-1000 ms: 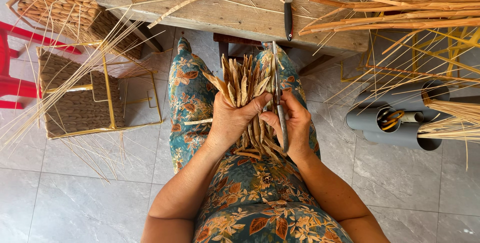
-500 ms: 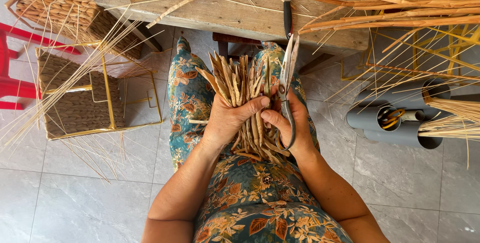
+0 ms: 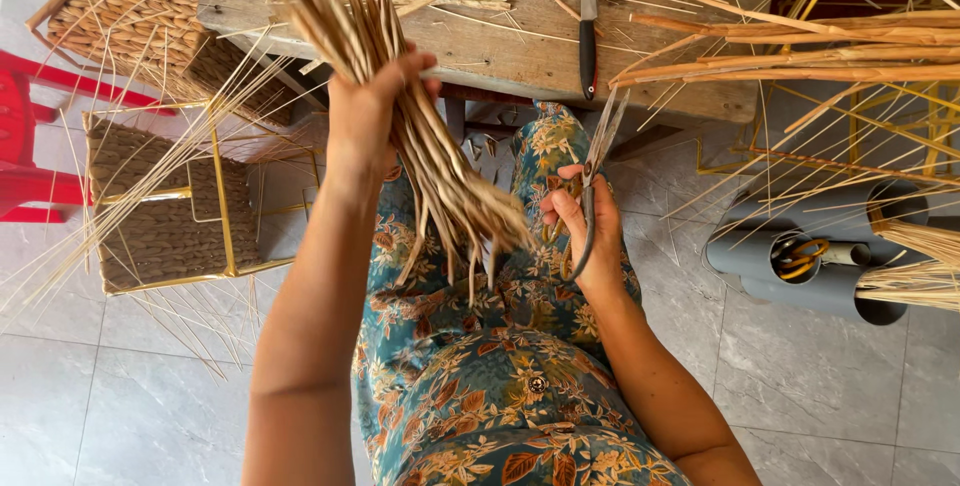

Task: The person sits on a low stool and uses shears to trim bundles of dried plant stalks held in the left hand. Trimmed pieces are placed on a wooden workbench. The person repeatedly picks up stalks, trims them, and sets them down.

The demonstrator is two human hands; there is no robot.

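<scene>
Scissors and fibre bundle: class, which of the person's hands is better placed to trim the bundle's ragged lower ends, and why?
Right. The right hand already grips the scissors, blades beside the bundle's lower ends. The left hand is busy holding the bundle up.

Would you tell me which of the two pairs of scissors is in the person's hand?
The grey-handled scissors, gripped in the right hand above the lap; the orange-handled pair stands unused in a grey pipe on the floor.
</scene>
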